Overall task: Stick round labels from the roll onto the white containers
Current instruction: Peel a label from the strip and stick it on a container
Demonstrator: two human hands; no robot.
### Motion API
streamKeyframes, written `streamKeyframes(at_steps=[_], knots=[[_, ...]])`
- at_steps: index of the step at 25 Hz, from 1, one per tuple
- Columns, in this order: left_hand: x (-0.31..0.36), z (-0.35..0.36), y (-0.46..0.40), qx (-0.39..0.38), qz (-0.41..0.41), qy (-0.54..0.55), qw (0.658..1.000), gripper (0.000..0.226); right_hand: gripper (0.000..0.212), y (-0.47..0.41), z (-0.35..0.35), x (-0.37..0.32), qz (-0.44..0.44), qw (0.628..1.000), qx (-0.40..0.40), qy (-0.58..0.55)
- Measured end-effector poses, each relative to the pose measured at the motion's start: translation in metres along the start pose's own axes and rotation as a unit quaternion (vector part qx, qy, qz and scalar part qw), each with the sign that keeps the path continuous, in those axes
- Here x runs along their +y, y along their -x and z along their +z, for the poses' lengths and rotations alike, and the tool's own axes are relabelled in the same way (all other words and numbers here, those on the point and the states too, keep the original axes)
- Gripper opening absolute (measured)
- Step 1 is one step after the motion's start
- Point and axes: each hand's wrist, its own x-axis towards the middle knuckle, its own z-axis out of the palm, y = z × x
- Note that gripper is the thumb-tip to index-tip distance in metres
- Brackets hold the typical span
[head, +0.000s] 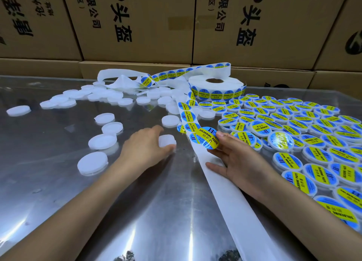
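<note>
From the head view, your left hand (146,146) curls its fingers around a bare white container (166,140) on the shiny table (137,211). Just right of it, your right hand (238,160) pinches a peeled round label (208,137) between thumb and fingertips, above the white backing strip (221,184) that passes under that palm. Beyond your right hand sits the label roll (215,88). Labelled containers (313,143) crowd its right side; unlabelled containers (101,141) lie left of your left hand.

shiny metal table (58,202); white containers (101,141); label roll (215,86); labelled containers (293,123)
</note>
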Motion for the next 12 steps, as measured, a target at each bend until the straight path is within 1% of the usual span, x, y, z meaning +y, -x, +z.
streamKeyframes(at_steps=[2, 3, 5, 7, 8, 10, 12], knots=[[-0.002, -0.001, -0.002, 0.024, 0.027, 0.067, 0.997, 0.062, 0.013, -0.001, 0.0, 0.001, -0.001, 1.0, 0.009, -0.004], [-0.001, -0.001, -0.002, 0.043, 0.062, 0.104, 0.992, 0.065, 0.013, -0.001, 0.0, 0.002, -0.005, 1.0, 0.017, -0.006], [0.007, 0.0, 0.0, 0.079, 0.16, 0.171, 0.969, 0.07, 0.014, 0.0, 0.0, 0.003, -0.024, 0.999, 0.032, -0.005], [0.019, 0.003, 0.005, 0.096, 0.244, 0.208, 0.942, 0.065, 0.015, 0.001, 0.001, 0.004, -0.045, 0.998, 0.036, 0.009], [0.024, 0.004, 0.008, 0.098, 0.271, 0.219, 0.932, 0.063, 0.016, 0.001, 0.002, 0.005, -0.054, 0.998, 0.034, 0.017], [0.031, 0.005, 0.013, 0.097, 0.302, 0.237, 0.918, 0.061, 0.021, 0.002, 0.003, 0.006, -0.064, 0.997, 0.027, 0.04], [0.035, 0.004, 0.016, 0.093, 0.316, 0.25, 0.911, 0.061, 0.023, 0.003, 0.003, 0.006, -0.066, 0.996, 0.023, 0.054]])
